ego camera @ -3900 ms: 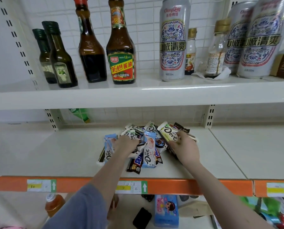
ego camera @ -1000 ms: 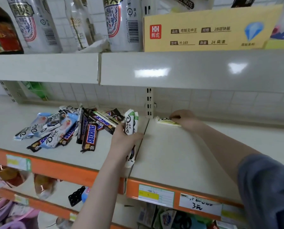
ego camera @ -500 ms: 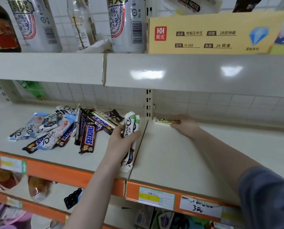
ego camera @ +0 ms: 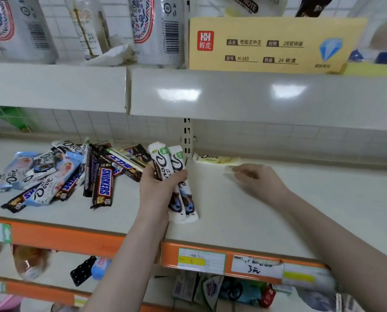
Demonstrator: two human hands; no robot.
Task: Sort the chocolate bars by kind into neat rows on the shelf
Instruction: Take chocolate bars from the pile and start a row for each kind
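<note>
Placing first row: pale yellow Dove bar (ego camera: 217,159) laid at 12 o'clock of the white shelf panel (ego camera: 278,212).
Left hand (ego camera: 158,188) grips two white-green Dove bars (ego camera: 176,183); right hand (ego camera: 259,179), blurred, loosely spread, holds nothing; next, likely take those bars.

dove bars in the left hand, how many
2: white-and-green Dove bars and, side by side in the left hand; another could be hidden behind.

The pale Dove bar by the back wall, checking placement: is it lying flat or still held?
Lying flat, unheld: the pale Dove bar rests on the shelf.
</note>
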